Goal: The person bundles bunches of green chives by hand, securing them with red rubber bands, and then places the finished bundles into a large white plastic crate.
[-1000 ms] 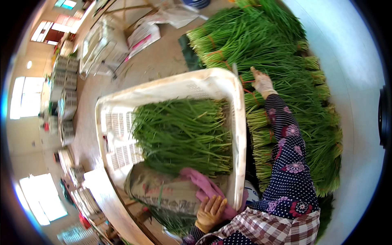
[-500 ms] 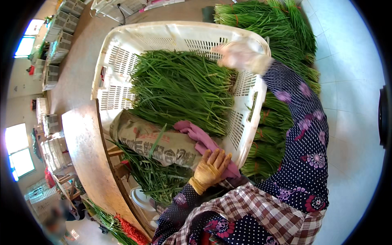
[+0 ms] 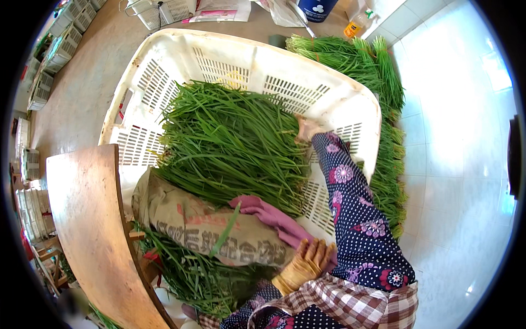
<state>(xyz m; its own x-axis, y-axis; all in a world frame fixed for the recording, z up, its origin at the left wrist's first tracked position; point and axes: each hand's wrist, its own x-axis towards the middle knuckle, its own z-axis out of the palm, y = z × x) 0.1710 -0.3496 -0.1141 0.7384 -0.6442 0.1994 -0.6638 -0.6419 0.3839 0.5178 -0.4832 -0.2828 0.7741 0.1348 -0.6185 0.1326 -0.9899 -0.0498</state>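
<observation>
My left hand (image 3: 306, 267), in a yellowish glove, lies over the end of a pink cloth (image 3: 273, 220), its fingers stretched out. The cloth rests on a tan printed sack (image 3: 211, 222) draped along the near side of a white slatted basket (image 3: 364, 118). Inside the basket lies a thick layer of long green chives (image 3: 230, 140). My right hand (image 3: 308, 129), pale-gloved, reaches to the right end of that layer, by the paler stem ends. Its fingers are mostly hidden, so their grip cannot be made out.
Bundled chives (image 3: 383, 164) line the floor along the basket's right side. A curved wooden board (image 3: 87, 219) stands at the left, with loose leaves (image 3: 192, 279) between it and me. An orange-labelled bottle (image 3: 356, 26) and a blue bucket (image 3: 316, 8) are behind.
My right hand has come down from the basket's far right rim to the chives inside. My left hand stays on the pink cloth. The whole view has shifted.
</observation>
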